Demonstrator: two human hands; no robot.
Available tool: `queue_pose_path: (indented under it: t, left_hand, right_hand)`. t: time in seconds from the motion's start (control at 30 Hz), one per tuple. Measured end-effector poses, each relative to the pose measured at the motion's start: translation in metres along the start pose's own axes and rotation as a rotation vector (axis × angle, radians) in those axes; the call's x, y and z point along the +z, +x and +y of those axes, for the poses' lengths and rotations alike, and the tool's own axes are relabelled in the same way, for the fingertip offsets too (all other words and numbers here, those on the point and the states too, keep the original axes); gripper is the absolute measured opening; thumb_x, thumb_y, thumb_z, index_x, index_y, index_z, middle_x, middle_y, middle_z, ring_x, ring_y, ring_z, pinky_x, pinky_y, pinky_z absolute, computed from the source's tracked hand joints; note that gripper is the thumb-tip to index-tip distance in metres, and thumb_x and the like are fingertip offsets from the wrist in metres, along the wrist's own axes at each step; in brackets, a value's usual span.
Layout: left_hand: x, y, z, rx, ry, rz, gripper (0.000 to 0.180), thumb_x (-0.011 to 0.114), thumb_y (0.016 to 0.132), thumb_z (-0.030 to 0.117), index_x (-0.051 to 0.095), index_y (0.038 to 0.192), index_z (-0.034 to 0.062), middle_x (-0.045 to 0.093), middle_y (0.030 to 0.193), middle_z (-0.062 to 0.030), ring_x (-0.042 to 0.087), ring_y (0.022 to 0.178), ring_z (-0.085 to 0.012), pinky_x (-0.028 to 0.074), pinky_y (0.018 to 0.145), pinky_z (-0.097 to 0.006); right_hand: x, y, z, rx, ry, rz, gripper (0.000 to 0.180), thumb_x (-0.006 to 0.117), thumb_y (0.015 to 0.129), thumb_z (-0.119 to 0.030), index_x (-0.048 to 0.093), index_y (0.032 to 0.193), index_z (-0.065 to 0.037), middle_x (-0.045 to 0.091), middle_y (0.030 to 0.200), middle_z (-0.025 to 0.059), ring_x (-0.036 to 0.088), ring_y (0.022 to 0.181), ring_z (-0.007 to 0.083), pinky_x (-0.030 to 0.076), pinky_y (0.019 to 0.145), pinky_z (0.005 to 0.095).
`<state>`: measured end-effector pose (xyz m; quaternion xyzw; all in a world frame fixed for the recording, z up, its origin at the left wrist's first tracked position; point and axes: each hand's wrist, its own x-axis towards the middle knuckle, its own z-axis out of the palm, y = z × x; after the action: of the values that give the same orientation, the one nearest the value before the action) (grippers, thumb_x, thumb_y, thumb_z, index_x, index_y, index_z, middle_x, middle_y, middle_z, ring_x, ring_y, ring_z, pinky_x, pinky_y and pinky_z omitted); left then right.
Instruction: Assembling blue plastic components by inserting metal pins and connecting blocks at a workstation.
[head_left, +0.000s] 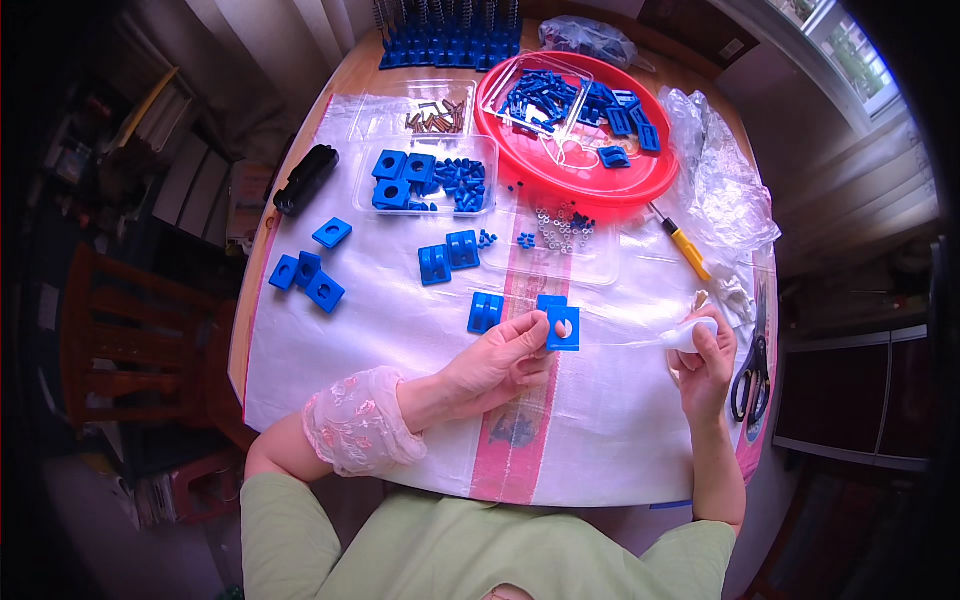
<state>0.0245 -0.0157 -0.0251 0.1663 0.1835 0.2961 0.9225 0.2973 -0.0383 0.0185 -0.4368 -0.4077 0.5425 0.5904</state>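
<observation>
Pinched between the thumb and fingers of my left hand (490, 365) is a blue square plate with a round hole (566, 343), held up over the table. Just behind it, another blue piece (551, 301) partly shows. My right hand (710, 362) is closed around a small white squeeze bottle (690, 334), whose thin tip points left toward the plate. A gap separates tip and plate. To the left of the plate lies a blue ridged block (486, 312), with two similar blue blocks (448, 256) farther back. Several loose blue square pieces (325, 291) lie at the left.
A clear box (427, 212) holds blue parts; another (364, 122) holds brass-coloured pins. Small white rings (565, 232) lie beside the red basin (640, 190) of blue parts. Black scissors (750, 385), a yellow-handled screwdriver (689, 254) and crumpled plastic (722, 180) lie right; a black case (306, 180) left.
</observation>
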Motion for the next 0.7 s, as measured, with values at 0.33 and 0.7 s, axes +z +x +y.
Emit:
queue_pose_path:
  t: [0.33,0.7]
  left_hand:
    - [-0.0019,0.0011,-0.0016,0.005,-0.011,0.006,0.026,0.053,0.098,0.034,0.061,0.107,0.0120,0.052,0.086,0.0075,0.031,0.064,-0.0052,0.029,0.058,-0.020]
    - [0.0007,0.0006,-0.0003,0.008,-0.020,0.016,0.025,0.053,0.098,0.034,0.061,0.108,0.0120,0.051,0.084,0.0079,0.031,0.063,-0.0050,0.030,0.057,-0.020]
  right_hand:
    - [-0.0016,-0.0001,0.0029,-0.006,-0.007,-0.026,0.020,0.060,0.093,-0.022,0.052,0.088,-0.005,0.032,0.057,-0.0061,0.025,0.048,0.0019,0.018,0.043,0.0212]
    - [-0.0019,0.0013,0.0005,0.001,0.091,0.009,0.019,0.058,0.094,-0.023,0.053,0.087,-0.006,0.037,0.058,-0.0052,0.028,0.048,0.0027,0.022,0.044,0.0213]
